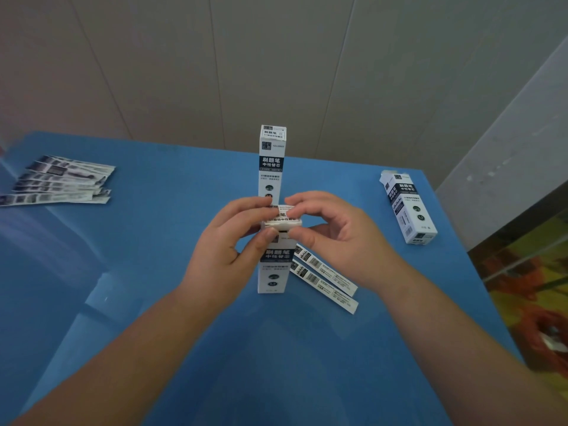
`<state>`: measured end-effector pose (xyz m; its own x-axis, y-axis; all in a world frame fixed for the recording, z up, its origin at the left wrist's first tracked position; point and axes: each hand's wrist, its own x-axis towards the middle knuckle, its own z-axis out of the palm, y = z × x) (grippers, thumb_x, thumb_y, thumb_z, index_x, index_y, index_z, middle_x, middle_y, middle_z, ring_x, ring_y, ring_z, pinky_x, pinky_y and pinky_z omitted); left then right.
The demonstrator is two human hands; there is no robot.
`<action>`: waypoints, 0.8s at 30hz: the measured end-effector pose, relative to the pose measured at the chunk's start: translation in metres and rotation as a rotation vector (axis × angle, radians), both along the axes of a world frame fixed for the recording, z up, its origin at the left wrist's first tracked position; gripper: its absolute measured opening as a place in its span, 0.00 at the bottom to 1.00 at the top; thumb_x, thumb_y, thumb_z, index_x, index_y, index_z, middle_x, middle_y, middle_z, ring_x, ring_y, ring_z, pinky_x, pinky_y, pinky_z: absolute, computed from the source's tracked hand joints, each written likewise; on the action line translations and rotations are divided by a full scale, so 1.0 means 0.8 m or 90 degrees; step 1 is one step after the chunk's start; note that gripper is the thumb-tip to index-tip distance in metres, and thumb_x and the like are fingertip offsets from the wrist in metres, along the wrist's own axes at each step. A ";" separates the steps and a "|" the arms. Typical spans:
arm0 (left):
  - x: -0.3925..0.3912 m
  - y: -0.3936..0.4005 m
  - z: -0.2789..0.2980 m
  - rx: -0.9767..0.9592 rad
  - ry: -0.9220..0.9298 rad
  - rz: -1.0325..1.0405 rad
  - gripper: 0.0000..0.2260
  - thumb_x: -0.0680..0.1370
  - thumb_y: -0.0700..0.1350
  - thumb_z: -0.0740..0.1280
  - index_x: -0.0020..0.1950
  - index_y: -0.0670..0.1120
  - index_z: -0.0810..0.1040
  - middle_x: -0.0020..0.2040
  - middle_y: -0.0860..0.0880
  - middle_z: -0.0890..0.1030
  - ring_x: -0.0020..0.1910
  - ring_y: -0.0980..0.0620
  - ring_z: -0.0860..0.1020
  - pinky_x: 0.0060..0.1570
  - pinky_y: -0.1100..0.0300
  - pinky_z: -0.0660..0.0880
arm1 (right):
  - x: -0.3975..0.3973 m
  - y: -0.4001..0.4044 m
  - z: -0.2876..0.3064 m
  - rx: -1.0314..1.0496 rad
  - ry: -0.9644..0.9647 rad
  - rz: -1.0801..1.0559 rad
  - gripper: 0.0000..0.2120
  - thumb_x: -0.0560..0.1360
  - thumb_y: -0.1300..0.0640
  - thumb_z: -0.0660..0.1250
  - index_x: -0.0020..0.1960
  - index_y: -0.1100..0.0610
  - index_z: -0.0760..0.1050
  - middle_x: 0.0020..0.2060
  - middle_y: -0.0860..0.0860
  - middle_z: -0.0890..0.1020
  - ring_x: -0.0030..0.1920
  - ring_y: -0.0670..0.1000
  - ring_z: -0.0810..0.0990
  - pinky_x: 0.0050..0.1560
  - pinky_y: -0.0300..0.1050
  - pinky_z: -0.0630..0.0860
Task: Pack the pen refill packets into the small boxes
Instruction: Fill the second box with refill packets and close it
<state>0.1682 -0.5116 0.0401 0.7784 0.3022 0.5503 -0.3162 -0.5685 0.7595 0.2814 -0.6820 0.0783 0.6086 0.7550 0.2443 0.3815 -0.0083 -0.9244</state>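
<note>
So both hands are up at the top of a tall white-and-navy cardboard box [273,265] standing upright near the middle of the blue table [153,241]; the left hand [229,247] pinches the top end with thumb in front and fingers behind; the right hand [325,229] pinches the white top flap from the other side; can't tell if the flap is fully tucked. A second upright box of the same print [271,162] stands just behind it, toward the far edge; a third matching box [408,207] lies tilted near the right edge. Two long white refill packets with barcodes [327,279] lie flat just beside the held box; a fanned pile of more packets [61,179] sits by the left edge.
</note>
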 end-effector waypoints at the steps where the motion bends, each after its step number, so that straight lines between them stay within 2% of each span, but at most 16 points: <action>1: 0.000 0.000 0.001 -0.001 -0.002 -0.002 0.11 0.81 0.50 0.64 0.62 0.54 0.78 0.64 0.57 0.76 0.63 0.57 0.77 0.58 0.68 0.75 | 0.001 0.000 -0.001 -0.003 0.001 0.000 0.09 0.76 0.58 0.74 0.54 0.49 0.82 0.62 0.46 0.80 0.53 0.52 0.86 0.58 0.53 0.82; 5: 0.000 0.001 0.003 -0.011 -0.007 -0.015 0.09 0.81 0.48 0.64 0.60 0.52 0.79 0.64 0.54 0.77 0.64 0.58 0.77 0.58 0.68 0.74 | 0.004 -0.002 -0.005 -0.003 -0.041 0.015 0.09 0.76 0.60 0.73 0.55 0.52 0.83 0.64 0.50 0.79 0.60 0.52 0.83 0.60 0.53 0.81; 10: -0.001 0.005 0.007 -0.017 0.014 -0.025 0.08 0.82 0.42 0.64 0.59 0.49 0.80 0.64 0.53 0.77 0.61 0.60 0.77 0.55 0.70 0.74 | 0.006 -0.001 -0.009 -0.008 -0.169 0.022 0.14 0.76 0.56 0.74 0.61 0.49 0.80 0.67 0.49 0.77 0.66 0.47 0.79 0.62 0.48 0.79; 15: -0.002 0.002 0.010 -0.039 0.016 -0.028 0.10 0.82 0.39 0.61 0.58 0.48 0.80 0.64 0.50 0.77 0.63 0.61 0.76 0.56 0.70 0.73 | 0.007 0.002 -0.017 0.024 -0.267 -0.017 0.11 0.75 0.56 0.76 0.57 0.51 0.83 0.69 0.49 0.77 0.66 0.46 0.78 0.65 0.47 0.77; 19: -0.003 0.003 0.010 -0.029 0.015 -0.038 0.09 0.82 0.40 0.62 0.57 0.48 0.80 0.65 0.51 0.77 0.63 0.61 0.76 0.56 0.70 0.73 | 0.005 0.001 -0.025 0.029 -0.320 -0.034 0.06 0.75 0.58 0.76 0.52 0.57 0.85 0.67 0.52 0.79 0.66 0.49 0.78 0.62 0.53 0.78; 22: -0.002 0.009 0.003 -0.022 0.009 -0.053 0.09 0.82 0.46 0.63 0.59 0.51 0.80 0.67 0.53 0.76 0.65 0.57 0.77 0.56 0.67 0.75 | 0.004 0.002 -0.024 0.027 -0.318 -0.031 0.05 0.76 0.56 0.74 0.52 0.52 0.83 0.67 0.50 0.78 0.66 0.47 0.78 0.63 0.48 0.77; 24: -0.002 0.013 -0.008 -0.015 0.012 -0.068 0.12 0.81 0.47 0.64 0.64 0.53 0.79 0.70 0.55 0.74 0.66 0.53 0.77 0.55 0.66 0.77 | 0.001 0.003 -0.028 0.007 -0.302 -0.033 0.09 0.76 0.55 0.75 0.55 0.50 0.79 0.68 0.48 0.77 0.66 0.46 0.77 0.64 0.45 0.76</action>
